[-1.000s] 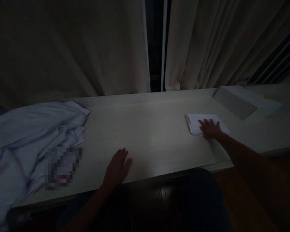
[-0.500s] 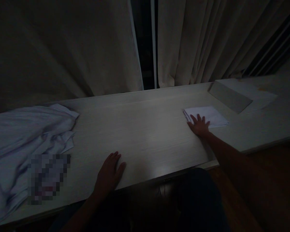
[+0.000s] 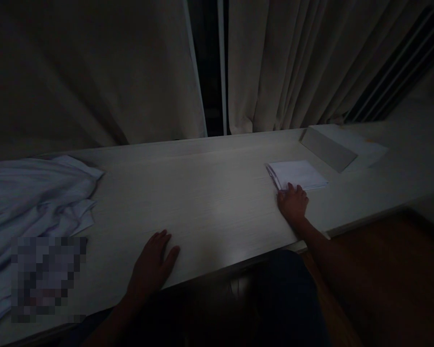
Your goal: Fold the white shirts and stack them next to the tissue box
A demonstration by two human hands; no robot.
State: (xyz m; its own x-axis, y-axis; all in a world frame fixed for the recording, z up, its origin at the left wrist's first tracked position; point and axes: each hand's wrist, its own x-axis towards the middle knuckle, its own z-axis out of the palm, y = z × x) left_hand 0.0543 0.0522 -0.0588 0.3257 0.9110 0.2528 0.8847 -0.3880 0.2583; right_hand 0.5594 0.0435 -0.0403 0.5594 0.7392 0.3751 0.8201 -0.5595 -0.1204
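Now | right hand (image 3: 292,205) flat, touching folded cloth (image 3: 296,174) | left hand (image 3: 152,262) flat

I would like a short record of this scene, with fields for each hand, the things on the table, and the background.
left hand: left hand lies flat, palm down, on the pale wooden table, near its front edge; holds nothing
right hand: right hand rests on the table, fingertips at the near edge of the small white folded cloth
left of table: rumpled white fabric pile
far right: flat grey board beside white paper sheet
background: beige curtains with a dark gap between them
light: dim
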